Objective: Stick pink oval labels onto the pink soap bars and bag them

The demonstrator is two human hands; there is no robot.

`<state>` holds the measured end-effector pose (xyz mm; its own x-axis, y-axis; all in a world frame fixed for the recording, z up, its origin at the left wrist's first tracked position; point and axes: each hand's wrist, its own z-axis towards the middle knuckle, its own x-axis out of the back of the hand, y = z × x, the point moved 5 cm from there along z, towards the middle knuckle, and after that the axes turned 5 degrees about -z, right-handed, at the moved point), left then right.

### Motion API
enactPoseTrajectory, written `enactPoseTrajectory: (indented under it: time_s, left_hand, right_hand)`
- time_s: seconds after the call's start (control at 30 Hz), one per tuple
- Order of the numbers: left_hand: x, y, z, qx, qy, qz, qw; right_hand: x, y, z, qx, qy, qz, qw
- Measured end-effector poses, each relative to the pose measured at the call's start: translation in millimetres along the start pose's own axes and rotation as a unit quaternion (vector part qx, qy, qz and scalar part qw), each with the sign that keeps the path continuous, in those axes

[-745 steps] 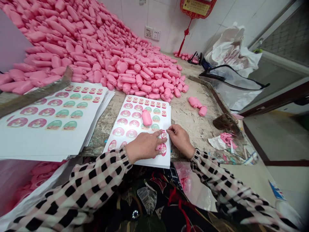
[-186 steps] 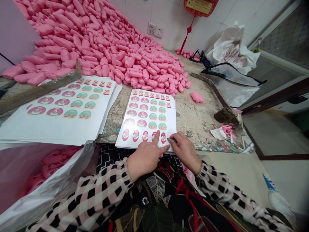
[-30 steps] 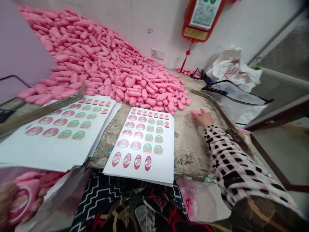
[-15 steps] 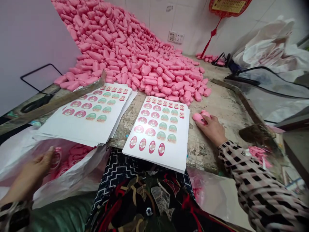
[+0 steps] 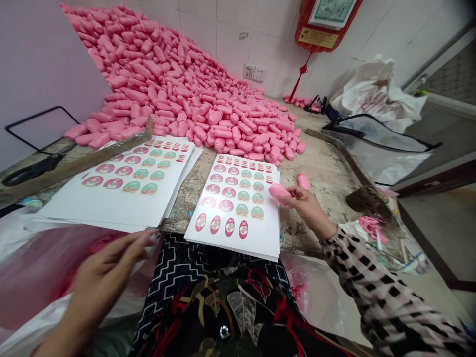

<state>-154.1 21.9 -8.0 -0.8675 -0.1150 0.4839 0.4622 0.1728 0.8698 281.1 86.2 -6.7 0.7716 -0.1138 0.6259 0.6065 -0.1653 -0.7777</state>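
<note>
My right hand [image 5: 307, 206] grips a small pink bottle-shaped piece [image 5: 279, 193] over the right edge of a sticker sheet stack [image 5: 256, 237]. Behind that hand, another pink bottle-shaped piece [image 5: 304, 181] lies on the worn table. My left hand [image 5: 106, 277] is low on the left, above an open plastic bag [image 5: 33, 267] with pink items inside. Its fingers are stretched out, a little blurred, and I see nothing in them. The sheets carry pink and green round-topped stickers, small red-pink ones along the top and pink ovals along the bottom.
A large heap of pink pieces [image 5: 208, 114] covers the back left. A second sheet stack [image 5: 92, 208] lies left, with a wooden strip [image 5: 92, 161] across it and black scissors [image 5: 37, 168] beyond. Clear zip bags [image 5: 383, 144] and pink scraps [image 5: 372, 228] sit right.
My left hand has come up and right, out of the bag. My right hand has lifted one pink piece leftward to the sheets, leaving another on the table. The view has shifted right.
</note>
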Motion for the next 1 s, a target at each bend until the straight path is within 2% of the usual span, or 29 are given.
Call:
enactPoseTrajectory:
  time_s: [0.03, 0.1, 0.2, 0.23, 0.3, 0.4, 0.5, 0.6, 0.67, 0.73, 0.83, 0.9, 0.93, 1.0]
  left_hand:
    - [-24.7, 18.4, -3.4, 0.004, -0.076, -0.039, 0.996]
    - [-66.9, 50.9, -8.2, -0.012, -0.178, -0.118, 0.977]
    - [-119.6, 78.1, -20.6, -0.043, -0.368, -0.166, 0.914]
    - [-131.0, 79.9, -25.6, -0.037, -0.415, -0.178, 0.892]
    - [-144.1, 74.9, -33.5, 0.002, -0.463, -0.215, 0.860]
    - [-147.5, 56.7, -39.7, 0.086, -0.457, -0.279, 0.840]
    - [-146.5, 44.4, -45.0, 0.145, -0.456, -0.313, 0.820]
    - [-148.7, 47.2, -51.3, 0.166, -0.508, -0.305, 0.789]
    - [-149.9, 52.6, -53.1, 0.160, -0.538, -0.278, 0.780]
    - [-148.8, 56.5, -50.4, 0.148, -0.530, -0.256, 0.794]
    - [-142.5, 58.2, -39.4, 0.093, -0.455, -0.203, 0.862]
    - [-137.1, 60.0, -31.6, 0.009, -0.389, -0.114, 0.914]
    - [-135.5, 62.4, -29.0, -0.047, -0.360, -0.060, 0.930]
    - [-136.9, 68.9, -28.4, -0.162, -0.332, 0.033, 0.928]
  right_hand:
    - [-10.1, -14.2, -11.0, 0.013, -0.061, 0.048, 0.997]
    - [-29.0, -45.3, -37.2, 0.051, -0.177, 0.084, 0.979]
    - [-48.8, -83.3, -76.2, 0.149, -0.290, 0.051, 0.944]
    - [-52.3, -89.5, -85.7, 0.179, -0.295, 0.032, 0.938]
    - [-54.3, -90.0, -96.9, 0.211, -0.241, -0.007, 0.947]
    - [-55.7, -71.8, -105.6, 0.180, -0.138, -0.029, 0.973]
    - [-66.1, -63.1, -116.1, 0.167, -0.132, -0.007, 0.977]
    - [-73.7, -75.0, -122.2, 0.208, -0.125, 0.015, 0.970]
    - [-75.2, -81.5, -119.0, 0.220, -0.121, 0.021, 0.968]
    - [-72.9, -77.3, -108.7, 0.194, -0.104, 0.000, 0.975]
    - [-65.4, -54.6, -90.2, 0.126, -0.059, -0.101, 0.985]
    - [-62.7, -39.9, -82.8, 0.100, -0.038, -0.180, 0.978]
    - [-62.5, -34.9, -81.0, 0.094, -0.028, -0.212, 0.972]
    - [-64.7, -31.2, -80.1, 0.095, -0.013, -0.263, 0.960]
